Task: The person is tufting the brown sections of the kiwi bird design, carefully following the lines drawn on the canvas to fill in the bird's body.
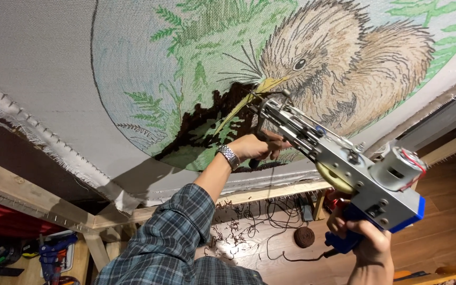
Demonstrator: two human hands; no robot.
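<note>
Here, tufting gun (344, 169) pressed nose-first against stretched tufting cloth (54, 68) beside the printed bird's beak. Right hand (362, 240) closed around the blue grip; left hand (259, 146) wrapped on the front handle. Dark brown yarn ball (304, 237) on the floor below.

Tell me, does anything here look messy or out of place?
Yes, a little. Loose snippets of dark brown yarn lie scattered on the wooden floor under the frame, near a brown yarn ball. The cloth's edge is frayed along the wooden frame. The tufting gun looks sound.
</note>
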